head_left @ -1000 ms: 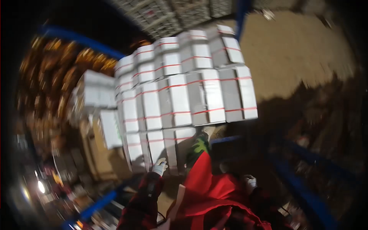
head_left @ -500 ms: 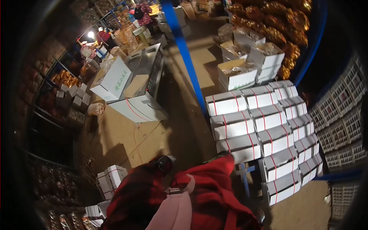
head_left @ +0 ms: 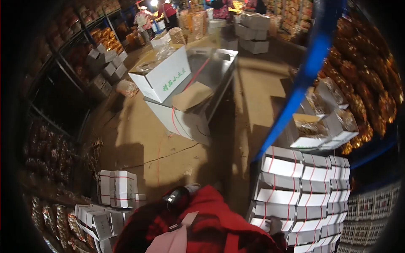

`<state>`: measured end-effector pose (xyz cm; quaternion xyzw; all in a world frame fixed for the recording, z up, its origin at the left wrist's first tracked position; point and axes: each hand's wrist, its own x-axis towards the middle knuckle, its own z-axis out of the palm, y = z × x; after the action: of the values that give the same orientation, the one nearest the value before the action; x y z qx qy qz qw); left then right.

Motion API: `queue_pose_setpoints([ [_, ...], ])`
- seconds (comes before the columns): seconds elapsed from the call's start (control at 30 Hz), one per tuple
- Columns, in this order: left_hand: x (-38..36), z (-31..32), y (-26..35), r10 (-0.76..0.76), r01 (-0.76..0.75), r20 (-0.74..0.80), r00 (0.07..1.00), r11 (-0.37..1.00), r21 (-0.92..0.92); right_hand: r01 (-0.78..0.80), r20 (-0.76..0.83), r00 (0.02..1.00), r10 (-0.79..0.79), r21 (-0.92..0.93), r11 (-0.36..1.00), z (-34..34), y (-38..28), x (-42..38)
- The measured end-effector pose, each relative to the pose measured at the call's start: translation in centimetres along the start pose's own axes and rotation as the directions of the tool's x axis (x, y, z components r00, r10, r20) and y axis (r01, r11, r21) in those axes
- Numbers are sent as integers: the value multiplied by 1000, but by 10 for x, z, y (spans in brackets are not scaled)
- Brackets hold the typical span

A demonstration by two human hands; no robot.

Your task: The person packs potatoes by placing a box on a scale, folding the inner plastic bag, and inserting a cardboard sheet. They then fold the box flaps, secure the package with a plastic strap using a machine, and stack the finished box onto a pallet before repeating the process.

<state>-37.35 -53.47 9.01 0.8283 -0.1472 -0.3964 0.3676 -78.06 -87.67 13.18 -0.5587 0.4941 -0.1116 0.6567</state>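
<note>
My left hand (head_left: pixel 193 188) shows just past the end of a red and black checked sleeve, beside a black device (head_left: pixel 177 196) strapped at the wrist. Its fingers are mostly hidden, and bare floor lies beyond it. Low on the right, my right hand (head_left: pixel 275 225) is against the near column of stacked white cartons (head_left: pixel 276 195) bound with red straps. Blur and shadow keep me from making out how its fingers are set.
A metal-topped strapping table (head_left: pixel 215 69) stands ahead, bearing an open white carton (head_left: pixel 166 78) with clear film inside. A blue post (head_left: pixel 301 84) rises at the right, near open cartons (head_left: pixel 310 128). Strapped cartons (head_left: pixel 122 187) stand at left. People (head_left: pixel 168 14) are far back.
My view has swung, so the table and blue post sit further right. The strapped cartons appear lower, and my right hand now shows beside them.
</note>
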Motion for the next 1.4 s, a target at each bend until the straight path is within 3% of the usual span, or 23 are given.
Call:
queue_pose_setpoints([
  [0.03, 8, -29, 0, -171, 158, -80, 982, 977, -142, 49, 36, 998, -47, -43, 998, 31, -28, 40],
  [0.1, 22, -73, -4, -512, 410, -147, 846, 802, -435, -85, 91, 993, 78, 75, 994, 102, -115, 86],
  [0.13, 49, -86, -29, -481, 388, -215, 850, 848, -362, -160, 122, 981, 149, 86, 983, 139, -162, 100],
  [0.2, 76, -113, -17, -479, 380, -202, 854, 840, -387, -107, 317, 940, 128, -84, 991, 190, -181, 158],
  [0.3, 120, -128, 34, -360, 218, -160, 919, 804, -553, -105, 406, 896, 181, -202, 974, 277, -246, 200],
  [0.4, 149, -121, 86, -200, -4, -170, 965, 635, -773, 29, 479, 848, 226, -468, 883, 347, -318, 243],
  [0.47, 181, -109, 93, -180, 16, -138, 974, 660, -751, 367, 627, 779, 23, -485, 793, 379, -314, 313],
  [0.6, 213, -136, 186, -306, 250, 96, 947, 518, -818, 138, 634, 729, 256, -503, 853, 463, -382, 387],
  [0.7, 262, -158, 219, -173, 26, -81, 982, 539, -842, 301, 666, 687, 291, -625, 720, 515, -424, 438],
  [0.8, 291, -187, 257, -23, -129, -166, 986, 528, -840, 426, 728, 649, 219, -587, 688, 558, -460, 468],
  [0.83, 306, -202, 276, -59, -80, -125, 990, 492, -867, 550, 799, 580, 155, -525, 650, 577, -459, 501],
  [0.9, 311, -236, 305, -109, 19, -33, 993, 446, -895, 466, 772, 585, 248, -570, 676, 583, -485, 514],
  [1.0, 346, -260, 307, -25, -12, -29, 999, 505, -863, 363, 676, 661, 326, -668, 650, 584, -512, 533],
  [1.07, 372, -266, 304, 42, -45, -23, 999, 644, -763, 272, 603, 704, 375, -717, 642, 586, -523, 556],
  [1.13, 395, -262, 303, 93, -86, -25, 995, 746, -660, 233, 620, 706, 342, -659, 715, 601, -551, 577],
  [1.17, 406, -258, 299, 91, -49, 14, 996, 653, -756, 219, 639, 698, 324, -622, 752, 619, -566, 589],
  [1.2, 413, -261, 301, 97, -74, -13, 995, 661, -746, 267, 675, 687, 270, -579, 770, 643, -585, 603],
  [1.23, 420, -265, 301, 96, -95, -41, 995, 669, -737, 265, 768, 615, 179, -416, 870, 668, -604, 617],
  [1.27, 427, -268, 301, 86, -111, -71, 994, 674, -730, 528, 868, 496, 8, -309, 791, 703, -620, 642],
  [1.3, 427, -282, 310, 48, -122, -134, 990, 766, -631, 509, 851, 524, 28, -340, 791, 742, -655, 628],
  [1.33, 434, -297, 318, 38, -139, -161, 986, 721, -679, 511, 895, 445, -6, -248, 823, 777, -694, 606],
  [1.37, 443, -311, 325, 17, -159, -198, 980, 669, -727, 536, 944, 316, -93, -96, 839, 821, -704, 631],
  [1.4, 452, -327, 334, -16, -188, -249, 968, 610, -770, 829, 964, 31, -264, 123, 545, 869, -722, 638],
])
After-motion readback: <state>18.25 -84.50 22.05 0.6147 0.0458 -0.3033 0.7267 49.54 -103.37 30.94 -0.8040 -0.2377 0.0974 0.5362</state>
